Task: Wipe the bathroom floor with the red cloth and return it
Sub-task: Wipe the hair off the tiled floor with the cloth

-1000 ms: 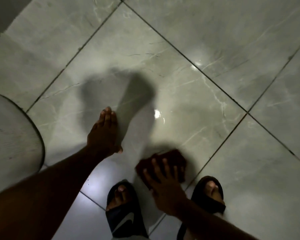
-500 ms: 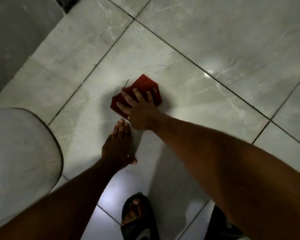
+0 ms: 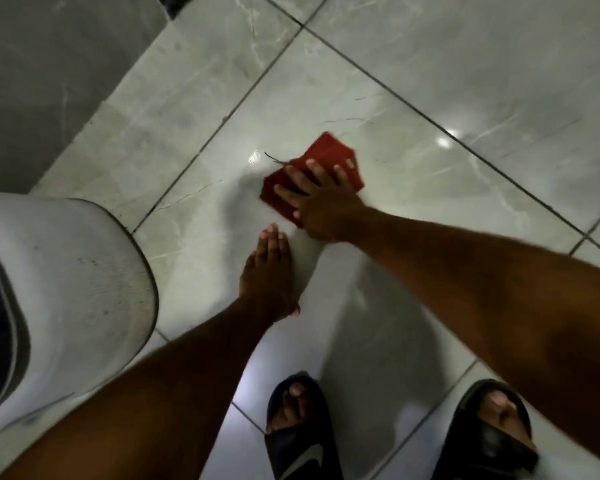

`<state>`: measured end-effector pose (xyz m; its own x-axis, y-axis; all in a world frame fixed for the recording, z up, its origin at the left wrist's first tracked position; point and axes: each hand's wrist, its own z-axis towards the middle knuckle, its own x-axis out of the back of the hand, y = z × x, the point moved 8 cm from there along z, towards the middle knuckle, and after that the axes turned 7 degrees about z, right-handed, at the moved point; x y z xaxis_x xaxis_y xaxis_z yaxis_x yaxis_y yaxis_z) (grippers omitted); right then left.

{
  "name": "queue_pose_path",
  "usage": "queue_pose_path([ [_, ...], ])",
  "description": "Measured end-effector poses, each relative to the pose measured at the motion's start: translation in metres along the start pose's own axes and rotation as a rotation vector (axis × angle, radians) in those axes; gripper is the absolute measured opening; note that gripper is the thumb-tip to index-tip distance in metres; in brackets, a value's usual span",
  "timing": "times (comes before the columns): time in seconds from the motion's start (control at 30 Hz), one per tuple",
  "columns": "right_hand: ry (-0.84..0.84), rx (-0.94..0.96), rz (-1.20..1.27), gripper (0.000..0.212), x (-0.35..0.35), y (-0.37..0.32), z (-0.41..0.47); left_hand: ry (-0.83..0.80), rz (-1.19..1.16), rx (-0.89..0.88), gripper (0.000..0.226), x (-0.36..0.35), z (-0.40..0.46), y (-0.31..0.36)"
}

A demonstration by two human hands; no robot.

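Red cloth [image 3: 321, 161] lies flat on the gray tile floor [image 3: 465, 81]. The right hand [image 3: 321, 206] presses on it, fingers spread open. At 7 o'clock from the cloth, the left hand [image 3: 269, 271] rests flat and open on the floor. Two feet wear black slides [image 3: 302, 441].

red cloth [image 3: 329, 157], grey veined floor tiles [image 3: 465, 81], black slides [image 3: 302, 445].

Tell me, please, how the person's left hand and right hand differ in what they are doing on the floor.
The right hand presses the red cloth with fingers spread; the left hand lies on bare tile, fingers together. The right hand reaches further from the feet than the left hand. Both are palm down on the same grey floor tile.
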<state>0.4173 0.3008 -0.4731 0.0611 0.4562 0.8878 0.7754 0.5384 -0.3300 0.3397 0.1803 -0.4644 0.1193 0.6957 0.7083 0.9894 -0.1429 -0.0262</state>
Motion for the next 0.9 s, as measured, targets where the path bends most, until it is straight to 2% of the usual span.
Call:
queue_pose_path([
  [0.13, 0.074, -0.494, 0.237, 0.065, 0.007, 0.108, -0.091, -0.004, -0.011, -0.01, 0.143, 0.004, -0.004, 0.003],
  [0.2, 0.136, -0.669, 0.227, 0.068, -0.008, 0.104, -0.152, -0.014, -0.011, -0.015, 0.142, 0.005, -0.005, 0.004],
  [0.23, 0.15, -0.627, 0.165, 0.069, -0.021, 0.084, -0.178, -0.014, -0.009, -0.018, 0.142, 0.005, -0.005, 0.003],
  [0.27, 0.107, -0.496, 0.115, 0.069, -0.037, 0.059, -0.2, -0.012, -0.003, -0.024, 0.142, 0.004, -0.005, 0.003],
  [0.33, -0.109, -0.075, 0.008, 0.068, -0.065, 0.028, -0.238, -0.012, 0.014, -0.033, 0.142, 0.005, -0.005, 0.003],
  [0.37, -0.196, 0.104, -0.06, 0.067, -0.067, 0.037, -0.252, -0.015, 0.022, -0.033, 0.142, 0.005, -0.006, 0.003],
  [0.4, -0.206, 0.14, -0.126, 0.065, -0.061, 0.059, -0.258, -0.015, 0.026, -0.029, 0.142, 0.005, -0.006, 0.003],
  [0.43, -0.161, 0.048, -0.146, 0.064, -0.051, 0.085, -0.26, -0.015, 0.032, -0.028, 0.142, 0.005, -0.005, 0.004],
  [0.5, -0.001, -0.44, 0.015, 0.063, -0.03, 0.142, -0.268, -0.024, 0.039, -0.026, 0.142, 0.005, -0.005, 0.006],
  [0.57, 0.118, -0.889, 0.289, 0.066, -0.034, 0.157, -0.283, -0.027, 0.032, -0.006, 0.144, 0.006, -0.006, 0.006],
  [0.6, 0.149, -1.021, 0.361, 0.068, -0.038, 0.149, -0.293, -0.029, 0.043, -0.008, 0.145, 0.009, -0.008, 0.014],
  [0.63, 0.165, -1.062, 0.365, 0.071, -0.041, 0.13, -0.297, -0.024, 0.055, -0.009, 0.145, 0.011, -0.012, 0.02],
  [0.7, 0.11, -0.927, 0.32, 0.076, -0.054, 0.07, -0.284, -0.023, 0.079, 0.005, 0.144, 0.009, -0.016, 0.018],
  [0.8, -0.062, -0.565, 0.367, 0.075, -0.081, 0.0, -0.269, -0.017, 0.088, 0.075, 0.134, 0.006, -0.019, 0.016],
  [0.87, 0.017, -0.492, 0.641, 0.07, -0.068, 0.002, -0.262, 0.08, 0.055, 0.111, 0.107, 0.01, -0.027, 0.028],
  [0.9, 0.169, -0.508, 0.764, 0.065, -0.051, 0.014, -0.262, 0.151, -0.013, 0.113, 0.087, 0.012, -0.033, 0.04],
])
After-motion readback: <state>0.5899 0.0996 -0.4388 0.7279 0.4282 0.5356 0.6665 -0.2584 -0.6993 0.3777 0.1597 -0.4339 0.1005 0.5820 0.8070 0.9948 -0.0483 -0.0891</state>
